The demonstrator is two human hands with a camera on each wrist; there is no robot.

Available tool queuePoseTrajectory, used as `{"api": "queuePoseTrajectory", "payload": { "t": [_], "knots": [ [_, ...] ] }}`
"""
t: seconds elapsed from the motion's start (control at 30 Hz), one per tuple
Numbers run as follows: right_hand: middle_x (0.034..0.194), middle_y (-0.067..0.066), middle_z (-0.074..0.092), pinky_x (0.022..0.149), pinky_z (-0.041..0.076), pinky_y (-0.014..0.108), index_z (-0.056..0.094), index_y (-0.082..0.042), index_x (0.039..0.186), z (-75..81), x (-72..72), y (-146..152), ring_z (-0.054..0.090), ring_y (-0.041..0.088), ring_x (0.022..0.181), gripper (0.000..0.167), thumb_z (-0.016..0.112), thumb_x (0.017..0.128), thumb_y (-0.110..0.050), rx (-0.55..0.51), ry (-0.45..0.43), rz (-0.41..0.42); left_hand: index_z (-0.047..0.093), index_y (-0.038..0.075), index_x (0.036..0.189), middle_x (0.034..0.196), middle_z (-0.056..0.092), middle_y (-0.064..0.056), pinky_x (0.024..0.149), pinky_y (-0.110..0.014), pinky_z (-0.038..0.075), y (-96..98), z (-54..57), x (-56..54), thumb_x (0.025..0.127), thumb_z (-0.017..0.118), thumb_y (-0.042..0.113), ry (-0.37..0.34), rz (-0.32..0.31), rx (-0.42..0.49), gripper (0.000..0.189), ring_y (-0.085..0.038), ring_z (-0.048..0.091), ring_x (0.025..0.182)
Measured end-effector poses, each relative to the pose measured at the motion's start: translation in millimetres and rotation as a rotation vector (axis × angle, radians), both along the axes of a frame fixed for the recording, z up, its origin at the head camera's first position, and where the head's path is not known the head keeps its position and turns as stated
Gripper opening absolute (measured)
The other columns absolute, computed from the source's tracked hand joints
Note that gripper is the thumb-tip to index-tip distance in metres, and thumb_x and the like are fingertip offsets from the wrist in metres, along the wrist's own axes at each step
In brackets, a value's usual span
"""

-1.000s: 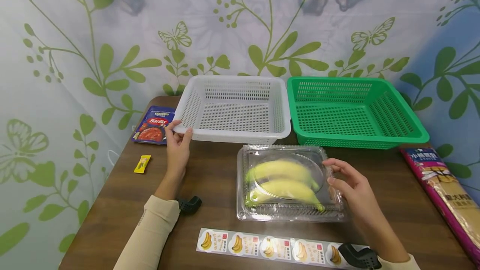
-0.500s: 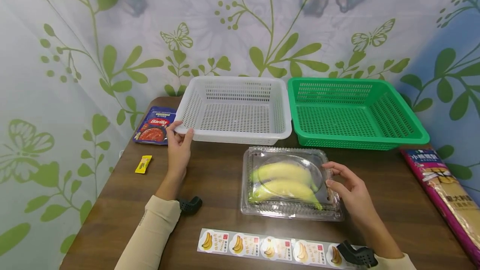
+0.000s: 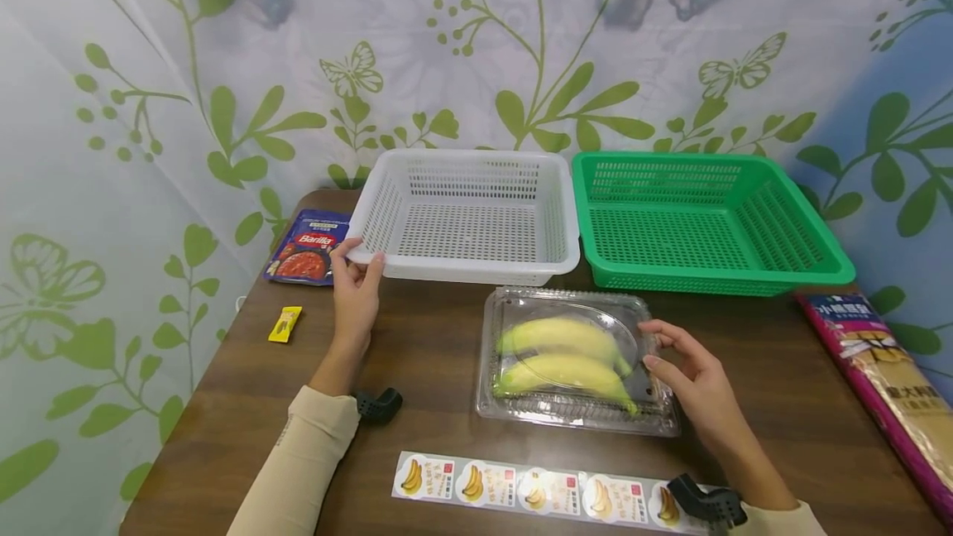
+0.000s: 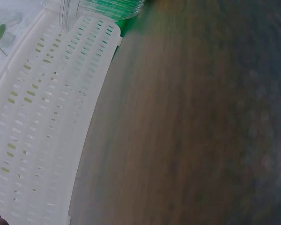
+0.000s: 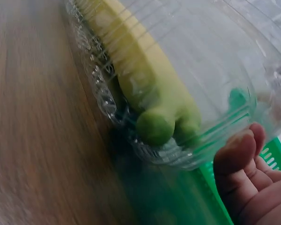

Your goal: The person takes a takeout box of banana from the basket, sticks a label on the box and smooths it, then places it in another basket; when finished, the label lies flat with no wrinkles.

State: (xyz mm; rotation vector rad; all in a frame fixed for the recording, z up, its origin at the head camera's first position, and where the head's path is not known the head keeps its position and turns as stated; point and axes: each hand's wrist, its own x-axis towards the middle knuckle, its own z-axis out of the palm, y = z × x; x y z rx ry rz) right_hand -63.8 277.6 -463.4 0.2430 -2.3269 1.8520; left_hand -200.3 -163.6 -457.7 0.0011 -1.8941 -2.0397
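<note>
In the head view, my left hand (image 3: 357, 292) grips the near left corner of the white basket (image 3: 476, 267), thumb on the front of the rim. The basket's perforated side (image 4: 47, 108) fills the left of the left wrist view. My right hand (image 3: 703, 379) pinches the right end of a clear plastic clamshell box (image 3: 495, 399) between thumb and fingers. Inside the closed box lie two bananas (image 3: 566, 375). In the right wrist view, the green-tipped banana ends (image 5: 157, 126) show through the plastic, near my thumb and fingertips (image 5: 239, 150).
A green basket (image 3: 715, 279) stands right of the white one. At left lie a Barilla sauce pouch (image 3: 301, 259) and a small yellow packet (image 3: 285, 324). A strip of banana stickers (image 3: 487, 482) lies in front; a long pasta bag (image 3: 886, 379) lies at right.
The clamshell box has shifted slightly, its left edge a little to the right, with my right hand still on it. My left hand has stayed on the white basket's corner.
</note>
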Motion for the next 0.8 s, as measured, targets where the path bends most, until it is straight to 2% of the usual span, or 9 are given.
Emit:
{"api": "queuePoseTrajectory", "payload": {
  "t": [0.07, 0.17, 0.27, 0.33, 0.43, 0.53, 0.6, 0.7, 0.8],
  "knots": [
    [0.115, 0.006, 0.051, 0.053, 0.042, 0.031, 0.055, 0.000, 0.138, 1.0, -1.1, 0.8, 0.051, 0.014, 0.078, 0.039, 0.060, 0.099, 0.004, 0.005, -0.009, 0.017, 0.034, 0.009, 0.148, 0.129, 0.058, -0.028, 0.093, -0.032, 0.048, -0.8, 1.1, 0.7, 0.105, 0.059, 0.015, -0.009, 0.002, -0.004, 0.050, -0.018, 0.059, 0.107],
    [0.112, 0.009, 0.048, 0.047, 0.036, 0.034, 0.054, -0.002, 0.138, 2.7, -3.3, 2.0, 0.044, 0.014, 0.060, 0.040, 0.061, 0.099, 0.003, 0.029, -0.018, 0.037, 0.033, 0.010, 0.148, 0.133, 0.056, -0.029, 0.097, -0.032, 0.048, -2.1, 4.4, 2.0, 0.105, 0.059, 0.015, -0.025, -0.004, -0.004, 0.051, -0.018, 0.059, 0.109],
    [0.111, 0.010, 0.046, 0.046, 0.034, 0.034, 0.054, -0.003, 0.139, 3.2, -5.2, 2.6, 0.039, 0.015, 0.055, 0.041, 0.062, 0.099, 0.003, 0.042, -0.021, 0.050, 0.031, 0.009, 0.150, 0.139, 0.052, -0.032, 0.102, -0.034, 0.047, -3.1, 10.0, 4.9, 0.105, 0.058, 0.014, -0.042, -0.019, -0.005, 0.053, -0.018, 0.059, 0.112],
    [0.113, 0.010, 0.047, 0.048, 0.038, 0.031, 0.054, -0.002, 0.140, 2.1, -5.7, 2.5, 0.043, 0.014, 0.062, 0.042, 0.062, 0.099, 0.003, 0.034, -0.018, 0.049, 0.029, 0.007, 0.150, 0.140, 0.050, -0.033, 0.104, -0.035, 0.046, -2.6, 16.3, 8.6, 0.105, 0.058, 0.013, -0.053, -0.025, -0.015, 0.054, -0.019, 0.059, 0.113],
    [0.122, 0.007, 0.050, 0.059, 0.047, 0.026, 0.053, -0.001, 0.142, -2.6, -5.4, 1.9, 0.049, 0.014, 0.088, 0.043, 0.060, 0.100, 0.004, -0.005, -0.007, 0.045, 0.028, 0.005, 0.151, 0.139, 0.051, -0.033, 0.105, -0.040, 0.046, -2.9, 19.9, 11.5, 0.105, 0.057, 0.011, -0.071, -0.029, -0.022, 0.055, -0.025, 0.058, 0.115],
    [0.135, 0.003, 0.053, 0.075, 0.048, 0.022, 0.052, 0.000, 0.144, -9.6, -4.0, 1.7, 0.042, 0.018, 0.114, 0.044, 0.056, 0.101, 0.005, -0.034, 0.021, 0.032, 0.030, 0.010, 0.153, 0.134, 0.055, -0.027, 0.102, -0.033, 0.047, -5.6, 17.3, 11.2, 0.105, 0.058, 0.015, -0.099, -0.031, -0.049, 0.055, -0.030, 0.057, 0.115],
    [0.141, 0.001, 0.053, 0.085, 0.043, 0.022, 0.051, 0.000, 0.145, -14.2, -2.8, 1.9, 0.039, 0.019, 0.122, 0.044, 0.053, 0.102, 0.005, -0.044, 0.040, 0.022, 0.031, 0.014, 0.153, 0.128, 0.057, -0.026, 0.097, -0.026, 0.047, -9.0, 14.4, 10.0, 0.105, 0.059, 0.019, -0.103, -0.024, -0.081, 0.056, -0.031, 0.057, 0.112],
    [0.147, 0.001, 0.051, 0.093, 0.034, 0.026, 0.048, 0.001, 0.148, -20.2, -1.5, 3.1, 0.035, 0.020, 0.127, 0.044, 0.048, 0.103, 0.004, -0.083, 0.063, 0.030, 0.033, 0.020, 0.153, 0.116, 0.060, -0.023, 0.081, -0.020, 0.046, -16.8, 12.8, 11.1, 0.104, 0.060, 0.028, -0.095, 0.019, -0.177, 0.057, -0.022, 0.059, 0.094],
    [0.146, 0.001, 0.051, 0.090, 0.036, 0.025, 0.047, 0.002, 0.148, -24.2, -1.0, 4.2, 0.035, 0.020, 0.127, 0.045, 0.044, 0.103, 0.005, -0.159, 0.083, 0.057, 0.033, 0.022, 0.153, 0.103, 0.060, -0.016, 0.064, -0.022, 0.042, -25.4, 14.6, 17.7, 0.103, 0.063, 0.034, -0.080, 0.092, -0.311, 0.060, -0.012, 0.052, 0.070]
  ]
}}
